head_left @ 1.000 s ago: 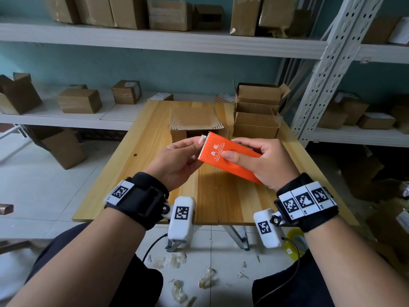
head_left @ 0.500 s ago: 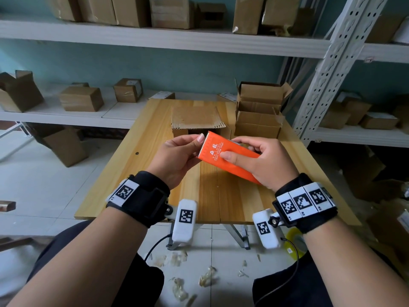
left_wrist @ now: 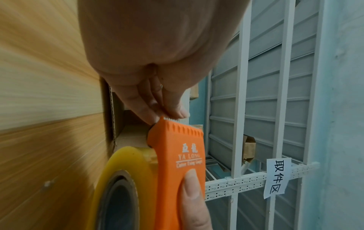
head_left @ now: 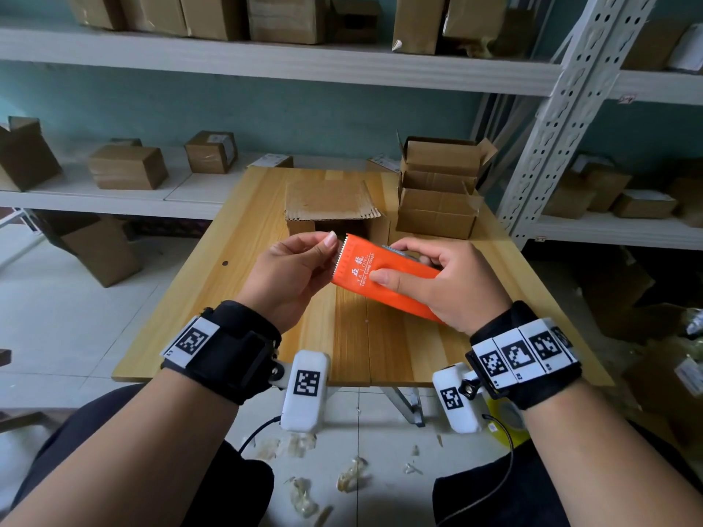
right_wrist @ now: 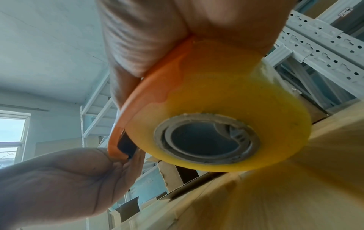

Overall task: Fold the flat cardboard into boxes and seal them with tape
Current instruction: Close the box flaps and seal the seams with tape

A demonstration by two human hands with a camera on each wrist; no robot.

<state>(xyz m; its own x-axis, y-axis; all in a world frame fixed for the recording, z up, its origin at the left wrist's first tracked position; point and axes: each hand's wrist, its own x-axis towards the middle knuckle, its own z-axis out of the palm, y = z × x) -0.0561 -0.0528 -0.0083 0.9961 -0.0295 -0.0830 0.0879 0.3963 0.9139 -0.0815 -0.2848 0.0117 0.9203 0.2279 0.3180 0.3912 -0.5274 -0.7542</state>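
Holding an orange tape cutter (head_left: 384, 281) above the table (head_left: 182, 306), the right hand (head_left: 443, 285) wraps it from the far side, thumb pressed flat on its printed face and fingers curled over the top edge. Under that palm sits the yellowish tape roll (right_wrist: 232, 115), mounted in the cutter. The left hand (head_left: 293, 277) meets the cutter's toothed end, thumb and forefinger pinched together there, probably on the loose tape end, though the film itself is too clear to make out. Just beyond both hands stands an open box (head_left: 329, 207) with its flap raised. Past the right hand, further back, is a stack of open boxes (head_left: 437, 190)
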